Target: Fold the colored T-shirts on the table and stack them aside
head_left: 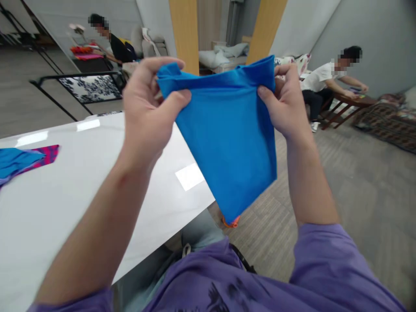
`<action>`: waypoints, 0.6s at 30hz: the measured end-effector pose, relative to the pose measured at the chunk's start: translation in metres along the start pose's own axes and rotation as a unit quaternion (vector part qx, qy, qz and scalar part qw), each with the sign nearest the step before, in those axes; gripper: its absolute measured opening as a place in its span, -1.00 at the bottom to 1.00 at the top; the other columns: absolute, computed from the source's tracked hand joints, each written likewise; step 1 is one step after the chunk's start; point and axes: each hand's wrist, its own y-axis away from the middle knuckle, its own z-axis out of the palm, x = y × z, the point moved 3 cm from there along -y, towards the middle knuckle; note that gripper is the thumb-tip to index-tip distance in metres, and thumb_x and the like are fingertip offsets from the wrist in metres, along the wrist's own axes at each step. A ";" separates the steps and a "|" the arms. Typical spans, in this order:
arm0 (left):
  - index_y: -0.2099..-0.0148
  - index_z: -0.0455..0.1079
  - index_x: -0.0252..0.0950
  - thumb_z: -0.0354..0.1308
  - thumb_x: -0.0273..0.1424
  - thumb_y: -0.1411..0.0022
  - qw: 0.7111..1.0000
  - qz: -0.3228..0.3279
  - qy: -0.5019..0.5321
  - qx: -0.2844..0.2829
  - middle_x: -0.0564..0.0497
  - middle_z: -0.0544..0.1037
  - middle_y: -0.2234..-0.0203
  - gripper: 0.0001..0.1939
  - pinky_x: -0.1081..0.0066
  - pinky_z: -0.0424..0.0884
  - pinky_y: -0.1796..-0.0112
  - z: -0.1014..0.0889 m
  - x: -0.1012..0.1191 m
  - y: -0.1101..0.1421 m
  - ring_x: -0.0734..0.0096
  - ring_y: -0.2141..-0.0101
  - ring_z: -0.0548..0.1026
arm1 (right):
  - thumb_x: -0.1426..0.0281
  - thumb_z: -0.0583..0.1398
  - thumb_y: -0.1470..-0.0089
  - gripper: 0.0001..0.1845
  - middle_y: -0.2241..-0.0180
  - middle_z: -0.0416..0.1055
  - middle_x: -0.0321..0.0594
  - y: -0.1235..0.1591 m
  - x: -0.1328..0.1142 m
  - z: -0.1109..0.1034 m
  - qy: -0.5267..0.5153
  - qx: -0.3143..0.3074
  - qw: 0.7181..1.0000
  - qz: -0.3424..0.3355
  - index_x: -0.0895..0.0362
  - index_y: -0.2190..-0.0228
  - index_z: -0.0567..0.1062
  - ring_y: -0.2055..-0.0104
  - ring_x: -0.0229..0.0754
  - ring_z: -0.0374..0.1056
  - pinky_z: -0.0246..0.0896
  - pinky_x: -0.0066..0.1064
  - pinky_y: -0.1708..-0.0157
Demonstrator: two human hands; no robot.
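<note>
A plain blue cloth [227, 134], with a band folded over along its top, hangs in the air between my two hands. My left hand [151, 102] is closed on its upper left corner, thumb lying on the front face. At the upper right corner my right hand [282, 99] pinches the cloth, thumb in front and fingers behind. The lower part tapers to a point over the table's edge and the floor. Whether it is a garment or a bag I cannot tell.
Below and left is a white table [81, 208]; blue and pink-patterned fabric [22, 162] lies at its left. A black-framed chair [91, 89] stands beyond it. One person [120, 47] sits at the back left, another [320, 78] at a small wooden table [352, 100] on the right.
</note>
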 end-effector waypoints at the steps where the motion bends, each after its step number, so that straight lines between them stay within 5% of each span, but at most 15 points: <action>1: -0.22 0.52 -0.17 0.49 -0.06 -0.35 0.999 -0.028 0.024 -0.002 0.01 0.63 -0.05 -0.47 0.02 0.65 -0.20 0.016 -0.028 -0.003 0.09 -0.14 0.65 | -0.13 0.37 -0.40 -0.45 0.08 0.60 -0.27 -0.001 0.025 -0.003 0.015 -0.004 1.000 0.024 -0.11 -0.15 0.38 0.05 -0.05 0.56 0.61 -0.13 -0.01; 6: -0.25 0.46 -0.20 0.43 -0.26 -0.34 0.975 -0.220 0.022 -0.005 -0.07 0.59 -0.02 -0.51 0.08 0.65 -0.15 0.081 -0.184 0.003 0.14 -0.07 0.64 | -0.11 0.26 -0.46 -0.33 -0.13 0.57 -0.04 -0.003 0.148 0.020 0.159 -0.033 0.981 0.104 0.00 -0.35 0.35 -0.24 0.18 0.51 0.51 0.17 -0.28; 9: -0.36 0.37 -0.26 0.58 -0.33 -0.15 0.946 -0.315 -0.078 0.018 -0.24 0.43 -0.22 -0.20 -0.01 0.55 -0.29 0.082 -0.249 0.028 0.00 -0.22 0.55 | -0.11 0.24 -0.44 -0.19 -0.40 0.41 0.16 0.016 0.192 0.054 0.282 -0.063 0.947 0.143 0.12 -0.45 0.31 -0.47 0.34 0.32 0.29 0.33 -0.44; 13: -0.48 0.24 -0.25 0.54 -0.17 -0.23 0.938 -0.294 -0.182 -0.015 -0.32 0.30 -0.33 -0.10 -0.11 0.45 -0.38 0.032 -0.268 0.073 -0.07 -0.31 0.47 | -0.18 0.14 -0.47 -0.15 -0.62 0.13 0.02 0.069 0.207 0.111 0.336 -0.199 0.910 0.137 0.04 -0.52 0.33 -0.63 0.33 0.10 0.03 0.36 -0.59; 18: -0.51 0.20 -0.17 0.45 -0.08 -0.31 0.920 -0.294 -0.257 -0.030 -0.26 0.36 -0.32 -0.13 -0.08 0.54 -0.26 -0.090 -0.219 0.144 -0.02 -0.24 0.53 | -0.31 0.05 -0.41 -0.01 -0.66 0.03 -0.12 0.123 0.201 0.142 0.337 -0.300 0.884 0.125 -0.06 -0.61 0.25 -0.70 0.33 -0.07 -0.19 0.42 -0.66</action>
